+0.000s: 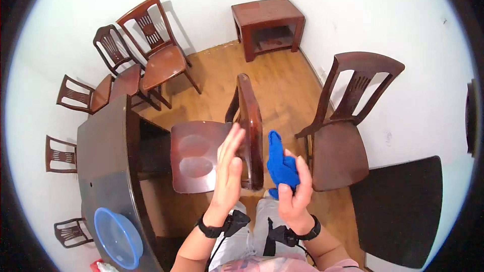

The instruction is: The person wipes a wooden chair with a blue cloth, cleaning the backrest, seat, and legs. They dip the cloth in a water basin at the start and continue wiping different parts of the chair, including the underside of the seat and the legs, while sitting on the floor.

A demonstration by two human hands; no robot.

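My right hand [297,192] grips a bunched blue cloth [281,166], one end of which sticks up past the fingers. To its left my left hand [228,170] is raised with a flat palm and holds nothing; its fingers lie close together and the thumb stands slightly off. Behind the left hand is a dark red wooden chair [196,155] with a glossy seat; its backrest rises between my two hands in the picture. Whether the left hand touches this chair cannot be told.
At left stands a dark desk [104,139] bearing a translucent blue plastic basin [117,238]. Several wooden chairs line the left wall. Another wooden chair [338,155] and a black panel [401,207] are at right. A low wooden side table [268,13] stands in the far corner.
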